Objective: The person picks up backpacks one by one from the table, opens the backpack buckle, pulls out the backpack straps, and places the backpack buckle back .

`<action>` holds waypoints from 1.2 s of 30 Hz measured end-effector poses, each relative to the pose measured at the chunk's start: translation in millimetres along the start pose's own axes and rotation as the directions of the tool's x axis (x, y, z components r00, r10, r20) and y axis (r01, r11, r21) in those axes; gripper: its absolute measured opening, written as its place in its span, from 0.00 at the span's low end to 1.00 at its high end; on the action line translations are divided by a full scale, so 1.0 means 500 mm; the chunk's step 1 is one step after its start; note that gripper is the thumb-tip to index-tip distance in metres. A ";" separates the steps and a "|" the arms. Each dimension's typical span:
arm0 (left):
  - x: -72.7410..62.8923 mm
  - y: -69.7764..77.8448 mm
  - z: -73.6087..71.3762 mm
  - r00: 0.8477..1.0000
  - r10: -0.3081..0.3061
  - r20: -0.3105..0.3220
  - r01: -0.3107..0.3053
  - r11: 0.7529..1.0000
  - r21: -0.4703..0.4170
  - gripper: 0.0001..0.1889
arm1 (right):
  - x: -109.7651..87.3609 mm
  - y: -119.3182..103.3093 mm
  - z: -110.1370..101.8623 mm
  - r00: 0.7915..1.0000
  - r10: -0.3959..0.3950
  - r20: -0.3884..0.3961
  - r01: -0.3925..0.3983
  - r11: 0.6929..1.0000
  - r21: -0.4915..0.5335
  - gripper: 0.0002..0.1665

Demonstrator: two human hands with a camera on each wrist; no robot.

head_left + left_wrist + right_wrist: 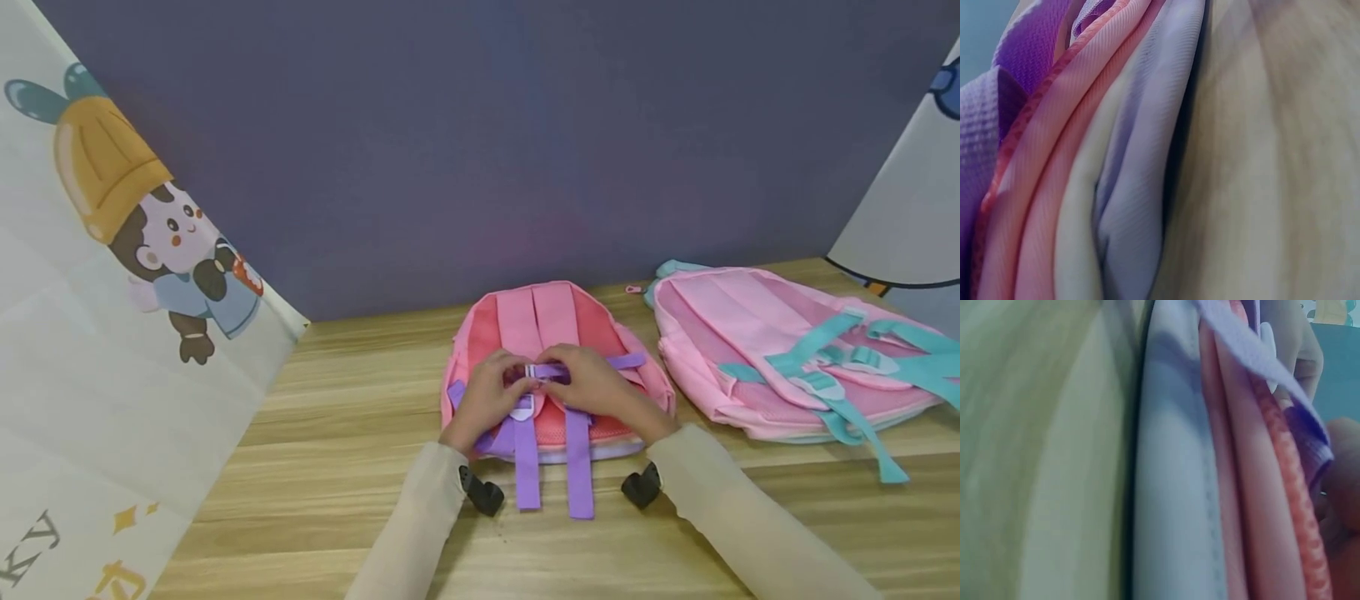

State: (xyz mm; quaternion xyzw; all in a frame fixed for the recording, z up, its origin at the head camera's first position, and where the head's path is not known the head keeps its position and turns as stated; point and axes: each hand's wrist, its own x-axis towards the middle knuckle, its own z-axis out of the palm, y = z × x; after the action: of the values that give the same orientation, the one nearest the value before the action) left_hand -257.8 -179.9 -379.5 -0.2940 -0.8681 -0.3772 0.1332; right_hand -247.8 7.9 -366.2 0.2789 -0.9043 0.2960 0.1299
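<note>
A small pink and coral backpack (553,304) lies with its shoulder straps facing up. Over its middle, my left hand (483,398) pinches a white buckle (530,372) between thumb and fingers. Just to the right, my right hand (590,382) pinches the purple strap (553,372) beside that buckle. A second white buckle (522,407) sits below the left fingers, and two purple strap ends (579,467) hang toward the front. In the right wrist view, a purple strap (1260,362) crosses the backpack's edge. The left wrist view shows purple webbing (1032,50) but no fingers.
To the right lies a larger light pink backpack (720,325) with teal straps (862,429). Both bags rest on a wood-grain table (337,467). A dark panel (450,150) stands behind, with a cartoon-printed sheet (75,350) on the left.
</note>
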 end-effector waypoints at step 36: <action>0.001 0.002 0.000 0.998 -0.031 0.055 0.030 0.999 0.021 0.08 | 0.001 0.002 -0.008 0.998 0.035 -0.048 -0.029 0.991 0.128 0.13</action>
State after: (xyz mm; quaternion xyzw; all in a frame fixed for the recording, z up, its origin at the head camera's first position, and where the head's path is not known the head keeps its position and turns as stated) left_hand -257.6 -178.9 -378.6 -0.2899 -0.8795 -0.3621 0.1065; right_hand -248.4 10.7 -363.4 0.2647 -0.8843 0.3621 0.1299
